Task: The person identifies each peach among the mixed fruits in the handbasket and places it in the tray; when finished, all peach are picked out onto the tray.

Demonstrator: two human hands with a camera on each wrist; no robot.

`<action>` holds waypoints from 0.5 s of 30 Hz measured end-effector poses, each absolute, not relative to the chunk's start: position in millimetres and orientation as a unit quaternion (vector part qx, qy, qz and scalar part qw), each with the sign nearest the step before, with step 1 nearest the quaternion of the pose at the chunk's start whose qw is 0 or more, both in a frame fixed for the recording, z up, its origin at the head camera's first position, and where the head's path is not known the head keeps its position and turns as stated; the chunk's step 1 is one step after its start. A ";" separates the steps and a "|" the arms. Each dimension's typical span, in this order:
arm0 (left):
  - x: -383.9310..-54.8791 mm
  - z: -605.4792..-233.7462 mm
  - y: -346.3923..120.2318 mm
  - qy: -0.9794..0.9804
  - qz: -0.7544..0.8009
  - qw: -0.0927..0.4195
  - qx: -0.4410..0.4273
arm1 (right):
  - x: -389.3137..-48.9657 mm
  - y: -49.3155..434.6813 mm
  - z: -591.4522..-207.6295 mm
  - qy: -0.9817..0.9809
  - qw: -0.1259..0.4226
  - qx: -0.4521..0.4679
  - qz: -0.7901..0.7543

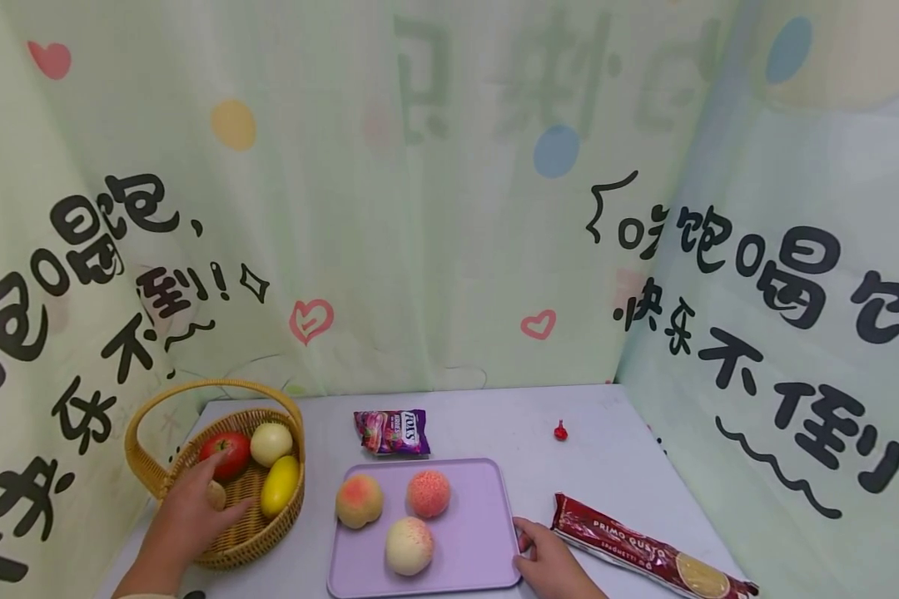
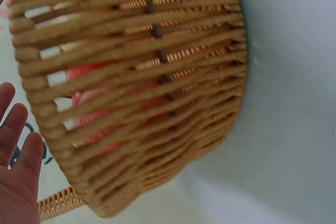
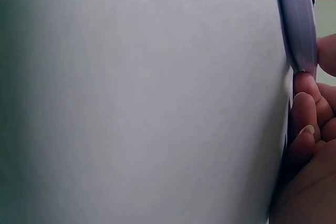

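Note:
My left hand point(image 1: 189, 517) reaches over the wicker basket point(image 1: 249, 551) with thumb and fingers spread. In the basket are a red tomato point(image 1: 225, 456), a pale round fruit point(image 1: 271, 444), a yellow lemon point(image 1: 280, 487) and a small beige round thing point(image 1: 216, 495), partly behind the hand. From the left wrist, straight fingers point(image 2: 31, 156) show beside the basket's rim. My right hand point(image 1: 553, 561) grips the right edge of a lilac tray point(image 1: 468, 557), thumb above and fingers beneath. On the tray sit three peaches: an orange-yellow one point(image 1: 359, 501), a pink one point(image 1: 429, 493) and a cream one point(image 1: 409, 546).
Behind the tray lies a purple snack packet point(image 1: 392, 433). A long dark-red spaghetti packet point(image 1: 648, 549) lies to the right of my right hand. Farther back is a tiny red object point(image 1: 560, 431). Printed curtains point(image 1: 434, 249) surround the white table point(image 1: 592, 466).

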State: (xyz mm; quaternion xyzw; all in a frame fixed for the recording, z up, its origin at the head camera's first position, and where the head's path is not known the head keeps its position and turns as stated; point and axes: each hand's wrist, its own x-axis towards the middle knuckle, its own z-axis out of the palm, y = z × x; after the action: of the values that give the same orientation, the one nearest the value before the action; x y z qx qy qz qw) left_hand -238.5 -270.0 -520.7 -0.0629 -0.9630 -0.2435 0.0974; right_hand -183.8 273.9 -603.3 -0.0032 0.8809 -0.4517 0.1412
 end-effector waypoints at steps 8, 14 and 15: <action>-243.0 -523.8 -279.9 -0.967 -0.246 0.061 -0.037 | -184.6 276.3 -604.3 0.882 0.134 -0.012 -0.451; -242.5 -526.7 -283.2 -0.968 -0.240 0.060 -0.043 | -182.9 275.6 -602.3 0.878 0.134 -0.012 -0.459; -242.6 -527.1 -283.7 -0.968 -0.241 0.060 -0.043 | -182.9 275.8 -602.5 0.878 0.134 -0.013 -0.459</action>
State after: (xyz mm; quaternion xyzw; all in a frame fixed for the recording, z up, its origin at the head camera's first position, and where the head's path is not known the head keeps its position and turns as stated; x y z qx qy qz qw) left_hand -242.6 -283.7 -527.1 -0.0435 -0.9678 -0.2405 0.0597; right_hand -182.9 275.8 -602.5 -0.0135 0.8780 -0.4594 0.1337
